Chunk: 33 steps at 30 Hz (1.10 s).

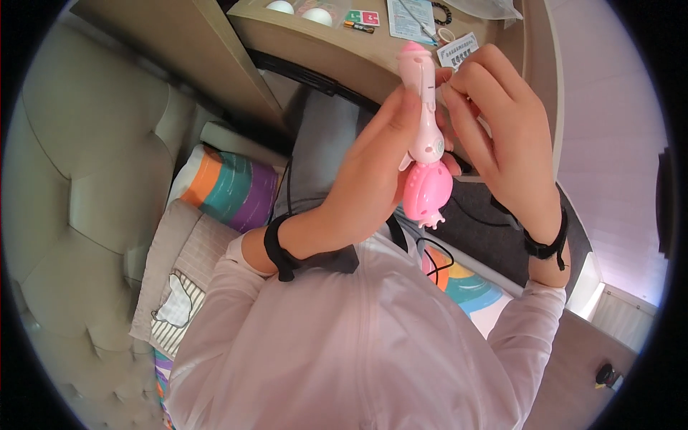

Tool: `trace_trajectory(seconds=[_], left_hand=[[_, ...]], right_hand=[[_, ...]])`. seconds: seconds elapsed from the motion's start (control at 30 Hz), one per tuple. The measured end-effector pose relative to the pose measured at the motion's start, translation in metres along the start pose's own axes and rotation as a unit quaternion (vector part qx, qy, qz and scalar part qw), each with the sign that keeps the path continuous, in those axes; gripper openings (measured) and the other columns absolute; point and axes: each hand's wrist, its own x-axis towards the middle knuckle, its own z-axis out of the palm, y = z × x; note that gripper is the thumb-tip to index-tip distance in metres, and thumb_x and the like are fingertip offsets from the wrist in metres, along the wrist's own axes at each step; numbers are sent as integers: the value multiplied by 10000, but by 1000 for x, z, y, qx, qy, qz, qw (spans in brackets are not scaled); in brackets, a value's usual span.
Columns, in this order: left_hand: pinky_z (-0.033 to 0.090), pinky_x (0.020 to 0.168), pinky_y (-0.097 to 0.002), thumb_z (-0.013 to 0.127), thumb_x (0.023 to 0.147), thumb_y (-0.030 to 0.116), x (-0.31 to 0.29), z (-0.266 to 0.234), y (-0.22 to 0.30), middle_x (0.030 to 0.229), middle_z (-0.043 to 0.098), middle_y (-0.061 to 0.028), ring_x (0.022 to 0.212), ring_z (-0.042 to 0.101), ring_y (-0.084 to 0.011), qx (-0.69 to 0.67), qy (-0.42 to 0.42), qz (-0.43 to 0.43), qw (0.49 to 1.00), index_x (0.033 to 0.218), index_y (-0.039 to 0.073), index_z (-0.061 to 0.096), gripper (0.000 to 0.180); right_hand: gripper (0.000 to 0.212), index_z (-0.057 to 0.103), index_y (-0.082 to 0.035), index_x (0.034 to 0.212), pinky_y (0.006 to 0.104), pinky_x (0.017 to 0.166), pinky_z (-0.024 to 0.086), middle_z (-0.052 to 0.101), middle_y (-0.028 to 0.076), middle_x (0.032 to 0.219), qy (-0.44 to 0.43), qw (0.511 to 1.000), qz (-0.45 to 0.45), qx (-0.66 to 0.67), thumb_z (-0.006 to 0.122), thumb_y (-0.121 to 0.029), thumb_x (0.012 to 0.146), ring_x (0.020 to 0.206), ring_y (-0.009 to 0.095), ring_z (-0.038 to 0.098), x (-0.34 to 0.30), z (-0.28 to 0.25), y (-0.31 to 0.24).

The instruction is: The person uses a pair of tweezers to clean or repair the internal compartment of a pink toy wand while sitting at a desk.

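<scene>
The left hand (390, 140) is curled around a glossy plastic toy with a pale-pink stick-shaped handle and a bright-pink rounded end tipped with small prongs (428, 190), its thumb pressed along the handle. The right hand (505, 118), fingers bent and thumb and forefinger drawn close together, is just beside the handle, though whether it grips anything cannot be told. The toy is in front of the person's chest, near an open light-wood drawer (287, 32) containing two white rounded objects (317, 16).
</scene>
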Motion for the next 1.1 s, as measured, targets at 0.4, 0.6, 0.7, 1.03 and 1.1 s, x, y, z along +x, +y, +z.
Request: trace_trajectory(seconds=[0.4, 0.6, 0.7, 1.03, 1.1], left_hand=[[473, 578, -286, 291, 884, 415, -3, 0, 7, 866, 442, -58, 662, 546, -181, -6, -21, -23, 1000, 1164, 33, 334, 475], [500, 507, -326, 322, 887, 313, -4, 3, 13, 850, 453, -70, 648, 554, -207, -52, 6, -75, 996, 1095, 35, 357, 349], [500, 512, -314, 328, 884, 291, -6, 4, 14, 850, 459, -76, 647, 555, -195, -47, 16, -78, 996, 1094, 38, 358, 330], [471, 521, -251, 310, 901, 277, -8, 6, 4, 834, 459, -63, 647, 507, -113, 90, 42, -6, 995, 1246, 41, 246, 423], [459, 527, -235, 302, 908, 256, -9, 6, 3, 825, 443, -51, 637, 466, -91, 129, 23, 34, 991, 1266, 39, 213, 428]], right_hand=[[110, 431, -16, 703, 226, 517, 315, 366, 38, 683, -37, 990, 39, 128, 535, 19, 696, 575, 122, 363, 2, -23, -3], [179, 492, -14, 824, 209, 516, 314, 391, 24, 689, 0, 982, 101, 163, 582, 13, 672, 596, 102, 376, -1, -16, -6], [326, 522, -25, 971, 205, 509, 312, 387, 16, 673, -29, 983, 101, 149, 617, -15, 659, 590, 99, 368, -5, -16, -1], [524, 465, -78, 1148, 296, 478, 357, 425, 63, 674, -78, 995, 6, -69, 640, -148, 659, 528, 199, 399, -9, -12, -5], [535, 448, -76, 1162, 303, 490, 373, 448, 63, 691, -93, 990, 4, -104, 632, -141, 665, 545, 211, 425, -10, -13, -8]])
